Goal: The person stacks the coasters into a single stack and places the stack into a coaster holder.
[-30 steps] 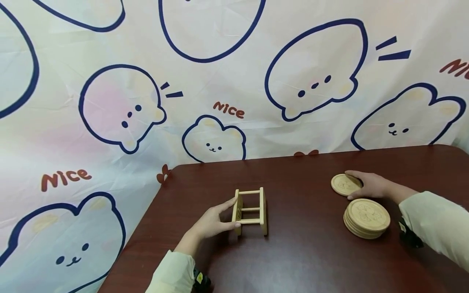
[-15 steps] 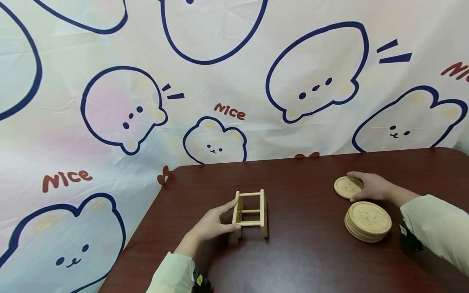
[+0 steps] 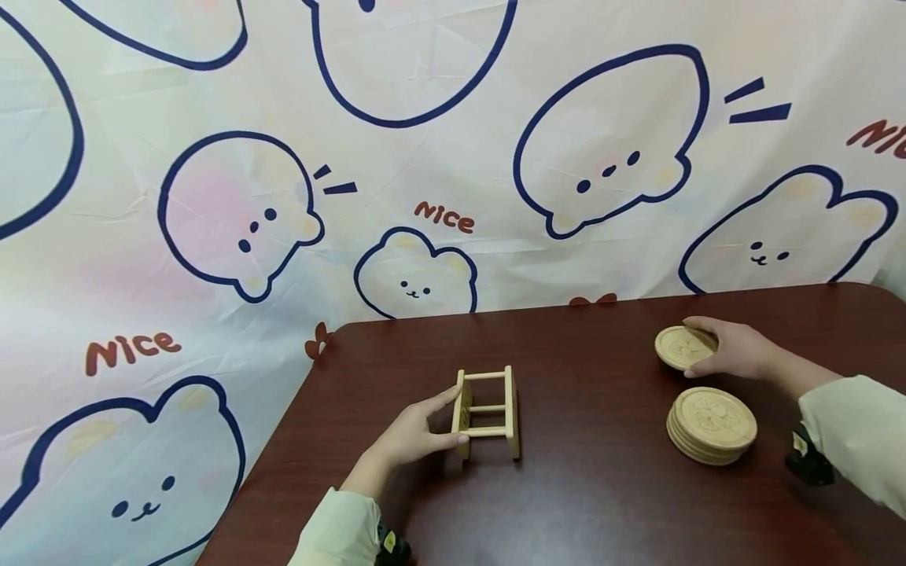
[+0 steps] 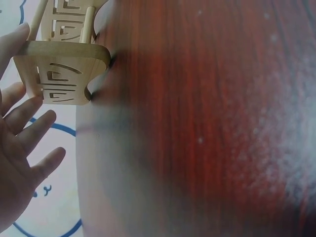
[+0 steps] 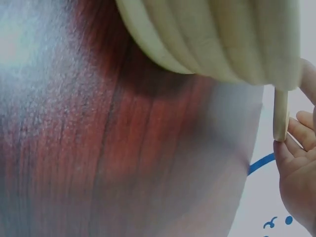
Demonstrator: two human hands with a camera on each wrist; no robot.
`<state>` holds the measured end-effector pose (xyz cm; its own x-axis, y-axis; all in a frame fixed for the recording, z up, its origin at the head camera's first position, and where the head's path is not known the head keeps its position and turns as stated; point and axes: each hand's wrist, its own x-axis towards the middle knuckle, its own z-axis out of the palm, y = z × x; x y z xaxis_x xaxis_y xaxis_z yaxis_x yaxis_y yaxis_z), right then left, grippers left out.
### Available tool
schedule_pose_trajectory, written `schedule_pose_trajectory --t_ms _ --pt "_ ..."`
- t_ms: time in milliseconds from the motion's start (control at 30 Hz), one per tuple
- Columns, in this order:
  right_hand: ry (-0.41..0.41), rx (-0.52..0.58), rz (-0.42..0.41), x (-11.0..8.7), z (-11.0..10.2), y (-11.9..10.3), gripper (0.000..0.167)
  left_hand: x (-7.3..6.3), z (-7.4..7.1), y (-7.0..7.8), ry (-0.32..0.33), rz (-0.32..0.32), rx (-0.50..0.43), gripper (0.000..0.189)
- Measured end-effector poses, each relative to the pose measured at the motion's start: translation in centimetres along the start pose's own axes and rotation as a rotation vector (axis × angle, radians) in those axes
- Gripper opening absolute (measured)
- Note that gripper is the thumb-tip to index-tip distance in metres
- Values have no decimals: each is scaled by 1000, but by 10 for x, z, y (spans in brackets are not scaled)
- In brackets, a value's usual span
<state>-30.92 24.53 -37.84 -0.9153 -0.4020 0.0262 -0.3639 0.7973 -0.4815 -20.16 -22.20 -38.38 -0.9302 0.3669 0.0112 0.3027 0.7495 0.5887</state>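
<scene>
My left hand [image 3: 406, 432] holds the near side panel of a small pale wooden coaster rack [image 3: 510, 405], thumb at one end and index finger at the other. Cut-out slots show in the panel of the rack [image 4: 64, 74] in the left wrist view; the other fingers are spread behind it. Over at the right, my right hand [image 3: 739, 351] pinches a round wooden coaster [image 3: 681, 347] by its edges, a little above the table. Just in front of that hand stands a stack of several like coasters [image 3: 713, 420], the top one carved with a flower-like pattern.
The dark red-brown table [image 3: 587, 487] carries everything and has a rounded far left corner. Behind it hangs a pale cloth [image 3: 439, 157] printed with cartoon bears. The coaster stack lies close to my right wrist.
The right hand has shifted slightly right and raised the single coaster off the table. The left hand and the rack stay in place.
</scene>
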Motion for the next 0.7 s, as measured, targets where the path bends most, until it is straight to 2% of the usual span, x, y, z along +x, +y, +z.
schedule_pose_trajectory --t_ms 467,700 --pt "5 45 12 -22 -15 -23 94 3 2 4 -21 -9 29 76" --pt "24 43 -19 -32 -18 -39 93 1 0 4 -14 -25 21 77"
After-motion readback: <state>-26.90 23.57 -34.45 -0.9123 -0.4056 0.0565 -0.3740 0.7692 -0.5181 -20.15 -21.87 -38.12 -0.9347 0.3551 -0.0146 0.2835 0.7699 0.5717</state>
